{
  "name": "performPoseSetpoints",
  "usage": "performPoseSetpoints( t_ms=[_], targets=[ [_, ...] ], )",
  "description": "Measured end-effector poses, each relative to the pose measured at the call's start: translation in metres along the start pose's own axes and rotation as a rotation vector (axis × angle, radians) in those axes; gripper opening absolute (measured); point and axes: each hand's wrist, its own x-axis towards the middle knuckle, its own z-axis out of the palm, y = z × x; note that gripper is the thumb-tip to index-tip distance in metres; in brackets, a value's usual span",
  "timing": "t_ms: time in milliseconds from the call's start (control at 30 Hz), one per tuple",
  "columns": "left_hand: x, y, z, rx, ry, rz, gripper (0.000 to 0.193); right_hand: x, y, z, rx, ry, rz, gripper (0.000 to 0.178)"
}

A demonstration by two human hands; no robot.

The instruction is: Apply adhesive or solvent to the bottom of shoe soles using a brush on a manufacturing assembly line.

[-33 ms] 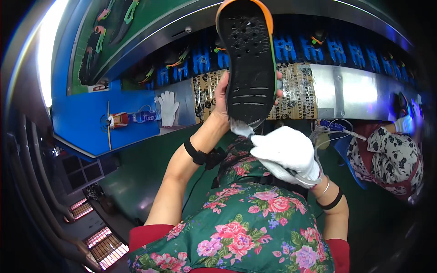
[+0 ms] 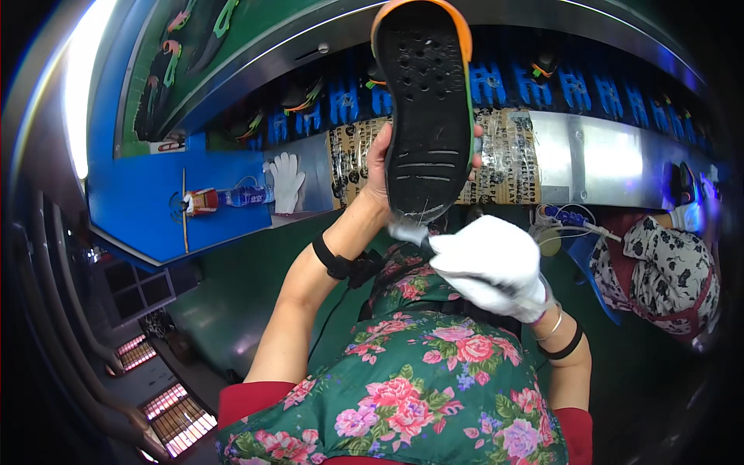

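Note:
My bare left hand [image 2: 378, 159] is wrapped round a black shoe sole [image 2: 426, 147] with an orange and green rim. The sole stands lengthwise before me, small round holes at its far end and short slots near its near end. In a white knit glove, my right hand [image 2: 490, 263] is closed on a brush [image 2: 409, 232] with pale bristles. Those bristles are blurred and lie at the sole's near edge; I cannot tell whether they touch it. Most of the brush handle is hidden by the glove.
Beyond the sole, a dark conveyor with blue holders [image 2: 577, 89] carries several shoe parts. A taped cardboard strip [image 2: 508, 155] covers part of the metal ledge. On the left are a white glove [image 2: 286, 182], a bottle [image 2: 246, 196] and a blue table [image 2: 139, 221]. Another person [image 2: 659, 271] sits at right.
The brush and my right hand have shifted slightly down toward me, from the sole's near end to its edge. The sole has moved a little to the right.

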Motion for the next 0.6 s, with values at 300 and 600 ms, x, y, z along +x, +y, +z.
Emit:
performPoseSetpoints(
  t_ms=[300,600],
  targets=[
    [-0.013,0.021,0.001,0.263,0.266,-0.161,0.092,-0.002,0.011,-0.003,-0.247,-0.095,-0.139,0.041],
    [-0.02,0.034,-0.004,0.064,0.305,-0.205,0.06,0.003,0.005,-0.001,-0.134,-0.032,0.006,0.026]
  ],
)
